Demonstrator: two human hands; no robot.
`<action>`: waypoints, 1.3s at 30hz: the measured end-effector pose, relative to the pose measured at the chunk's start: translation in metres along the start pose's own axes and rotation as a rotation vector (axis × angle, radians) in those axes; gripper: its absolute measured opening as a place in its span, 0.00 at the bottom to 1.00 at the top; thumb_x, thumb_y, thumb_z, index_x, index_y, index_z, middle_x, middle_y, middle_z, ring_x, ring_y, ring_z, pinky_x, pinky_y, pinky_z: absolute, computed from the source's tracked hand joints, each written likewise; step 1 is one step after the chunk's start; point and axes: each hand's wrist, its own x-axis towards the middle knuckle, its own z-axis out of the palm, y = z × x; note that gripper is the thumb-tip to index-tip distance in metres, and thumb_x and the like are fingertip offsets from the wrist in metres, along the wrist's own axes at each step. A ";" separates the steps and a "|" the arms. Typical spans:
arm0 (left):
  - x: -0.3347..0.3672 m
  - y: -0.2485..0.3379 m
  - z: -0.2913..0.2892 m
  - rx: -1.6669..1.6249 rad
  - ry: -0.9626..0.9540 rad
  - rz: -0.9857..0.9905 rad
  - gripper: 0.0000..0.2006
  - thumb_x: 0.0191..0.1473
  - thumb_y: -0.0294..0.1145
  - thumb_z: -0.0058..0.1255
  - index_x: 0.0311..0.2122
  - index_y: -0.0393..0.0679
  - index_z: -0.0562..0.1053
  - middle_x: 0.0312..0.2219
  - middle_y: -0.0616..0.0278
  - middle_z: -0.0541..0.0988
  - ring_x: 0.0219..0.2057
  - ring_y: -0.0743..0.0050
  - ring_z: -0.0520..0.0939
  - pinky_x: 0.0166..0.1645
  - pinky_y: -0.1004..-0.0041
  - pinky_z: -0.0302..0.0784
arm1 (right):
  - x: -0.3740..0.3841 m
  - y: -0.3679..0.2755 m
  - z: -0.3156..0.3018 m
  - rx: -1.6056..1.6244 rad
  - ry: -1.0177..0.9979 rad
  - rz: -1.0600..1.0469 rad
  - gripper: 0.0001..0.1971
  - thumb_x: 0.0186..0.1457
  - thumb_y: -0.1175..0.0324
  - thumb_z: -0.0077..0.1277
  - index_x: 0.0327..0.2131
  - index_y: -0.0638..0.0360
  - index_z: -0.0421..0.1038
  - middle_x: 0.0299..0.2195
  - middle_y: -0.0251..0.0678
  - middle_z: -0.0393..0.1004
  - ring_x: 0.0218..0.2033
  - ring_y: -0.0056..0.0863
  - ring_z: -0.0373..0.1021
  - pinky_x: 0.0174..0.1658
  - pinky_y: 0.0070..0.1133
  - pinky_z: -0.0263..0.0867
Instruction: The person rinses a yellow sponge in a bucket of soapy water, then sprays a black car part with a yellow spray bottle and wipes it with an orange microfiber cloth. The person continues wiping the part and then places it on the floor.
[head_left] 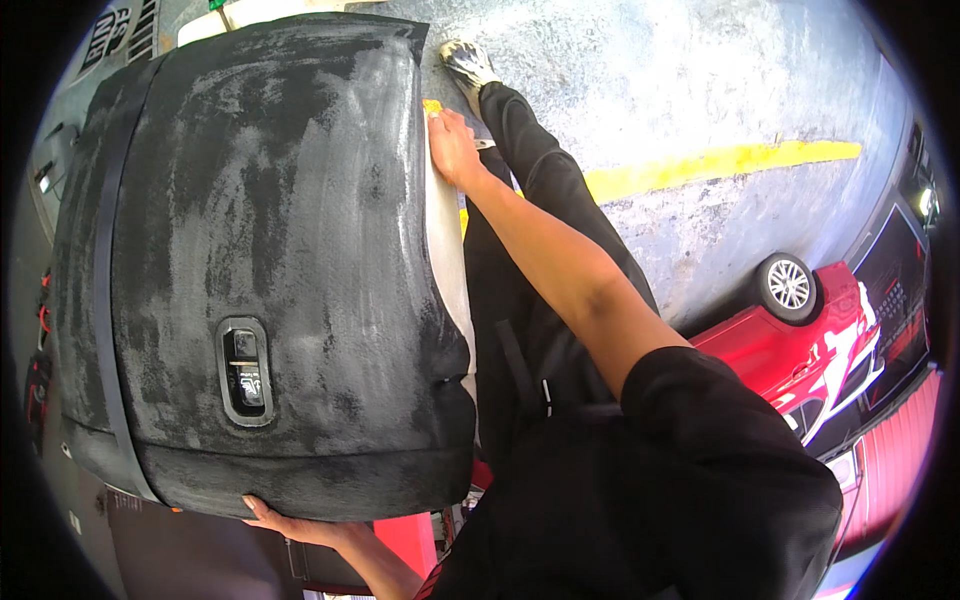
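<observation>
Clearly, black panel lay at left; right hand was clamped on yellow pad at panel's right edge. Left hand touched lower edge, grip unclear. Open floor spread upper right. Legs stood close beside panel, red car farther right; dark strap crossed panel.

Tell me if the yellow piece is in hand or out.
In hand: the yellow piece pokes out from the right hand, by the panel.

Over the black panel, a grip could pass between the strap on its left and its right edge, where the right grip and a leg crowd in; the left grip blocks its lower edge.
</observation>
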 end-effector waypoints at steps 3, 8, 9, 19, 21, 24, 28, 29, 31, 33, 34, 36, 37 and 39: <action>0.016 -0.004 -0.005 -0.084 -0.018 0.017 0.37 0.62 0.50 0.47 0.71 0.45 0.52 0.68 0.54 0.56 0.68 0.56 0.61 0.69 0.55 0.62 | -0.045 0.039 0.009 -0.229 0.234 -0.319 0.20 0.67 0.56 0.38 0.50 0.60 0.70 0.57 0.57 0.65 0.56 0.59 0.63 0.58 0.51 0.58; 0.010 0.010 0.004 -0.385 -0.088 -0.033 0.39 0.61 0.42 0.51 0.72 0.45 0.48 0.67 0.54 0.58 0.64 0.56 0.64 0.67 0.57 0.62 | -0.199 -0.094 -0.113 0.272 -0.253 -0.269 0.11 0.61 0.64 0.49 0.42 0.63 0.70 0.43 0.50 0.69 0.46 0.46 0.66 0.51 0.37 0.61; 0.009 0.011 0.004 -0.402 -0.058 -0.052 0.39 0.61 0.42 0.51 0.72 0.45 0.48 0.67 0.53 0.58 0.64 0.56 0.64 0.68 0.57 0.61 | -0.228 -0.131 -0.124 0.312 -0.275 -0.321 0.13 0.60 0.64 0.51 0.43 0.62 0.71 0.47 0.49 0.70 0.48 0.44 0.66 0.52 0.38 0.61; 0.018 0.014 0.006 -0.318 -0.028 -0.005 0.38 0.63 0.39 0.48 0.73 0.43 0.46 0.68 0.51 0.56 0.65 0.59 0.64 0.69 0.63 0.58 | -0.087 -0.184 -0.027 -0.311 -0.244 -1.151 0.17 0.58 0.69 0.51 0.51 0.56 0.74 0.59 0.45 0.66 0.58 0.50 0.62 0.58 0.43 0.60; 0.019 0.014 0.007 -0.347 -0.042 -0.025 0.39 0.63 0.38 0.47 0.73 0.42 0.45 0.69 0.50 0.52 0.67 0.58 0.60 0.70 0.62 0.54 | -0.082 -0.207 -0.026 -0.432 -0.262 -0.983 0.16 0.56 0.69 0.50 0.48 0.57 0.76 0.59 0.45 0.66 0.57 0.50 0.63 0.58 0.45 0.60; 0.020 0.013 0.003 -0.351 -0.016 -0.029 0.39 0.62 0.36 0.47 0.73 0.41 0.44 0.70 0.49 0.50 0.68 0.57 0.58 0.71 0.61 0.52 | -0.160 -0.213 -0.039 -0.466 -0.407 -1.197 0.18 0.54 0.66 0.51 0.50 0.55 0.75 0.58 0.44 0.67 0.55 0.45 0.63 0.53 0.43 0.60; 0.020 0.016 0.005 -0.302 0.009 -0.016 0.39 0.62 0.34 0.48 0.73 0.40 0.45 0.70 0.49 0.50 0.68 0.58 0.58 0.71 0.62 0.51 | -0.111 -0.206 -0.039 -0.550 -0.300 -1.126 0.19 0.54 0.67 0.51 0.51 0.54 0.73 0.55 0.43 0.69 0.53 0.44 0.64 0.51 0.43 0.61; 0.024 0.013 0.005 -0.283 0.000 0.008 0.39 0.62 0.33 0.49 0.73 0.40 0.46 0.70 0.49 0.50 0.68 0.58 0.58 0.71 0.62 0.50 | -0.103 -0.211 -0.036 -0.596 -0.281 -1.069 0.20 0.53 0.67 0.51 0.51 0.54 0.73 0.54 0.43 0.69 0.53 0.44 0.64 0.51 0.43 0.61; 0.028 0.001 0.001 -0.228 -0.005 0.038 0.40 0.61 0.33 0.49 0.73 0.39 0.46 0.70 0.49 0.50 0.68 0.57 0.58 0.71 0.61 0.50 | -0.104 -0.221 -0.031 -0.688 -0.267 -0.951 0.20 0.52 0.68 0.52 0.51 0.55 0.73 0.52 0.43 0.69 0.52 0.44 0.64 0.51 0.42 0.61; 0.029 0.004 0.002 -0.265 0.025 0.008 0.40 0.60 0.32 0.49 0.73 0.38 0.46 0.70 0.48 0.51 0.68 0.57 0.58 0.72 0.61 0.49 | -0.165 -0.222 -0.046 -0.682 -0.284 -1.158 0.19 0.50 0.68 0.53 0.48 0.55 0.73 0.53 0.42 0.68 0.51 0.43 0.65 0.51 0.39 0.62; 0.026 0.006 0.003 -0.275 0.031 -0.019 0.40 0.60 0.32 0.49 0.73 0.38 0.46 0.70 0.48 0.51 0.69 0.56 0.57 0.72 0.61 0.49 | -0.182 -0.226 -0.057 -0.633 -0.384 -1.168 0.19 0.50 0.69 0.53 0.48 0.55 0.73 0.54 0.42 0.68 0.52 0.43 0.65 0.51 0.39 0.62; 0.021 0.004 -0.001 -0.244 0.042 -0.039 0.40 0.60 0.32 0.49 0.73 0.38 0.45 0.70 0.47 0.51 0.68 0.56 0.57 0.72 0.60 0.49 | -0.177 -0.221 -0.064 -0.651 -0.442 -1.166 0.20 0.50 0.69 0.53 0.49 0.55 0.73 0.55 0.43 0.68 0.52 0.43 0.65 0.51 0.39 0.62; 0.021 0.005 -0.002 -0.240 0.055 -0.038 0.40 0.60 0.32 0.48 0.73 0.38 0.45 0.70 0.46 0.51 0.68 0.56 0.57 0.72 0.60 0.49 | -0.152 -0.215 -0.057 -0.714 -0.393 -1.174 0.21 0.50 0.69 0.53 0.50 0.55 0.72 0.55 0.43 0.67 0.52 0.43 0.65 0.50 0.39 0.62; 0.023 0.006 -0.002 -0.223 0.068 -0.056 0.39 0.62 0.35 0.46 0.73 0.39 0.45 0.70 0.46 0.52 0.68 0.57 0.59 0.71 0.62 0.52 | -0.083 -0.201 -0.037 -0.774 -0.254 -1.108 0.19 0.52 0.69 0.52 0.49 0.55 0.72 0.54 0.43 0.68 0.51 0.44 0.66 0.48 0.39 0.64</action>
